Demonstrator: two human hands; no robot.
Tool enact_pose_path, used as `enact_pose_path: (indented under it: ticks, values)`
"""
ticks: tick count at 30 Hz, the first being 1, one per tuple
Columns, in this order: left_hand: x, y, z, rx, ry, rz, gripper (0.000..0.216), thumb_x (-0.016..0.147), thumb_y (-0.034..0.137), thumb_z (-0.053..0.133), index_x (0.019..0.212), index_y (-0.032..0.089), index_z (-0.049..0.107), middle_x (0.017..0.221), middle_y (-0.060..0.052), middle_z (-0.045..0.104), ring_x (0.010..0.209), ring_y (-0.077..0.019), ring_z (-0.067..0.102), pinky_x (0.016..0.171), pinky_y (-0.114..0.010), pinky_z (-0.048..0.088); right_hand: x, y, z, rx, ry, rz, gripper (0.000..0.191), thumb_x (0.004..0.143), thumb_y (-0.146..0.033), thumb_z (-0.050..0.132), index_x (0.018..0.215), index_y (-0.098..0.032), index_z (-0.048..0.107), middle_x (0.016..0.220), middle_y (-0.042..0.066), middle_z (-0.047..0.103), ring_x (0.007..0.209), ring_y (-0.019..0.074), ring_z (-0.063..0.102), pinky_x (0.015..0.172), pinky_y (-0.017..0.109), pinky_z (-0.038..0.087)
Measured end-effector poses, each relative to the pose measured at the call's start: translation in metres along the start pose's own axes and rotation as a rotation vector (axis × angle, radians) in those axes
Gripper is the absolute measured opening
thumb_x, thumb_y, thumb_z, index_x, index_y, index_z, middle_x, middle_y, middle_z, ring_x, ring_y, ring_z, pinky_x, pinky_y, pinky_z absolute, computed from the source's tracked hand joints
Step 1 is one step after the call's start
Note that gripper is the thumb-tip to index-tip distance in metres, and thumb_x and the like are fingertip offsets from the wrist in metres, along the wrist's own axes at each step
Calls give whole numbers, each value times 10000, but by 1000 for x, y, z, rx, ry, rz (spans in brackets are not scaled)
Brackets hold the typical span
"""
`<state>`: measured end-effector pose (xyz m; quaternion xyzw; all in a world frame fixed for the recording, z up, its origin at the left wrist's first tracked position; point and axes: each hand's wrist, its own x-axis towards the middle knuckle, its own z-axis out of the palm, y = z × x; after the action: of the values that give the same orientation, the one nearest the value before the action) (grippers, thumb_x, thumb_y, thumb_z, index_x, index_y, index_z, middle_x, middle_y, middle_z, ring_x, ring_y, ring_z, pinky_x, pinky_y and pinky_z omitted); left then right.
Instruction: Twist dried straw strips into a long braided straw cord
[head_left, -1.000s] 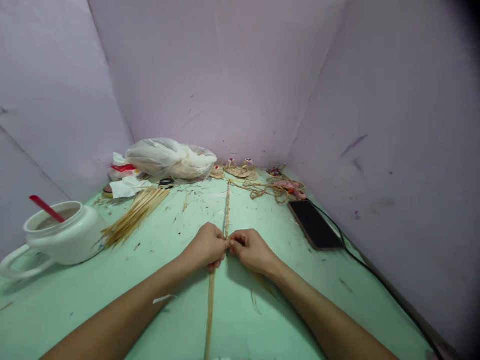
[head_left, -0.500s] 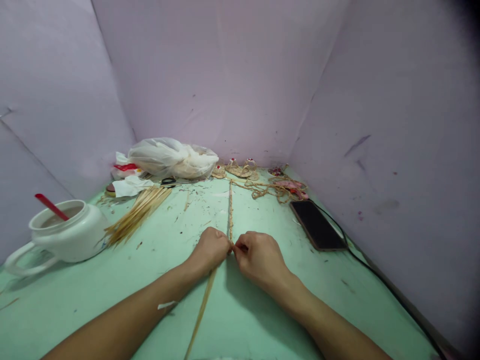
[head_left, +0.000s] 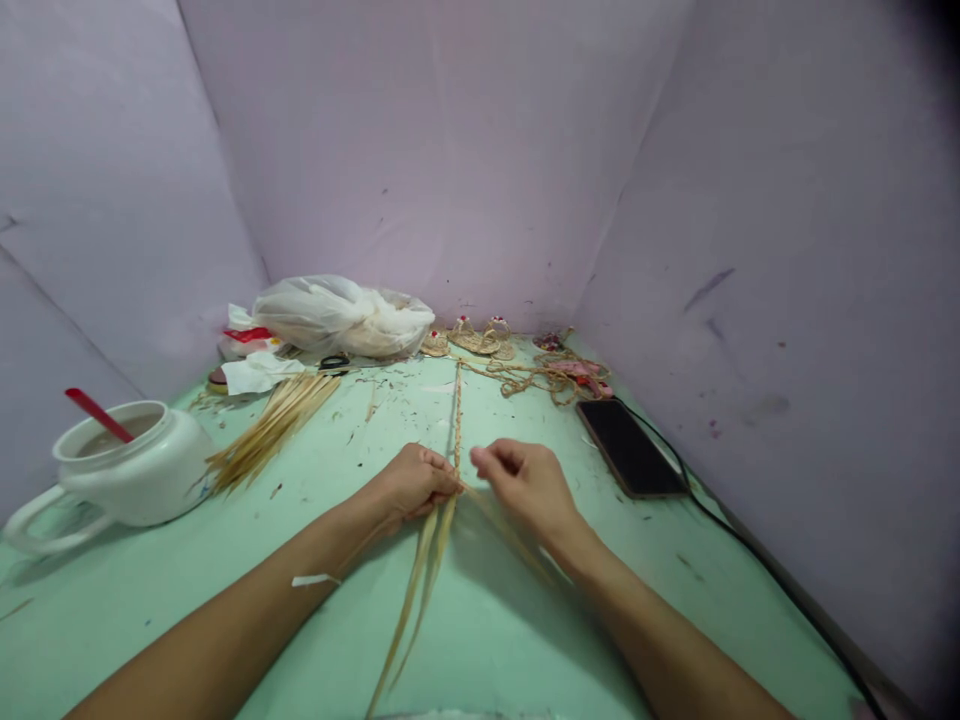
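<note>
A thin braid point(head_left: 458, 412) of straw-coloured fibre runs straight from the back of the table towards me. My left hand point(head_left: 417, 483) pinches its near end between thumb and fingers. Loose straw strands point(head_left: 424, 575) fan out below this pinch towards me, and another, blurred strand point(head_left: 504, 525) slants off to the right under my right hand. My right hand point(head_left: 521, 485) is just right of the braid, apart from it, with its fingers curled in and no strand visible at the fingertips. A white strip point(head_left: 311, 580) lies by my left forearm.
On the left stand a white mug point(head_left: 142, 480) with a red stick and a bundle of straw point(head_left: 274, 425). Behind are scissors point(head_left: 334, 362), a plastic bag point(head_left: 341, 315) and small woven pieces point(head_left: 480, 340). Coiled cord point(head_left: 525, 378) and a phone point(head_left: 631, 448) with a cable point(head_left: 742, 540) lie right.
My right hand has come away from the braid, up and to the right. Below my left hand the strands have spread apart, one now swinging rightwards. My left hand still pinches the braid.
</note>
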<state>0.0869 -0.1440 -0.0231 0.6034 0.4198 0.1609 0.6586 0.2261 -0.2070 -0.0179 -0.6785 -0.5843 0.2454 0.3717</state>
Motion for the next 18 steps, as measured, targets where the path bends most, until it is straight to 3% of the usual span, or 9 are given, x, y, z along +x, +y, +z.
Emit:
enact_pose_path:
  ticks: [2, 4, 6, 8, 11, 18]
  values:
    - [1, -1, -3, -4, -31, 11, 138, 556, 196, 520, 451, 143, 448, 348, 64, 358, 251, -19, 207, 288, -191, 83, 7, 2, -1, 316, -48, 229, 197, 736, -301, 519, 667, -127, 581, 643, 49, 604, 544, 103, 518, 530, 220, 382]
    - [1, -3, -4, -1, -37, 15, 112, 554, 187, 506, 462, 142, 461, 350, 64, 358, 252, -20, 209, 289, -189, 88, 11, 2, 1, 609, -269, 407, 104, 709, -223, 534, 700, -123, 562, 652, 50, 595, 535, 100, 533, 524, 224, 412]
    - [2, -4, -4, 7, -36, 22, 100, 547, 178, 496, 462, 143, 458, 351, 64, 354, 257, -20, 207, 293, -189, 94, 11, 2, 5, 742, -416, 460, 66, 697, -189, 531, 691, -125, 547, 596, 21, 558, 460, 71, 487, 440, 190, 371]
    - [2, -3, -3, 13, -43, 22, 101, 540, 173, 488, 453, 145, 445, 352, 63, 352, 264, -19, 203, 300, -191, 97, 9, 3, 10, 695, -403, 432, 70, 687, -181, 530, 638, -134, 516, 497, -30, 480, 361, 32, 358, 348, 160, 241]
    - [1, 0, -3, 48, -74, 14, 110, 535, 171, 474, 437, 150, 427, 337, 66, 318, 271, -24, 198, 315, -198, 95, 8, 6, 15, 538, -307, 394, 115, 659, -175, 523, 568, -152, 457, 400, -84, 345, 311, 13, 200, 329, 182, 103]
    - [1, 5, -4, 255, -38, 18, 123, 529, 193, 481, 425, 149, 433, 333, 56, 307, 321, -40, 225, 360, -211, 133, 12, 10, 17, 472, -285, 358, 92, 602, -172, 510, 534, -159, 448, 376, -90, 341, 315, 18, 192, 343, 199, 108]
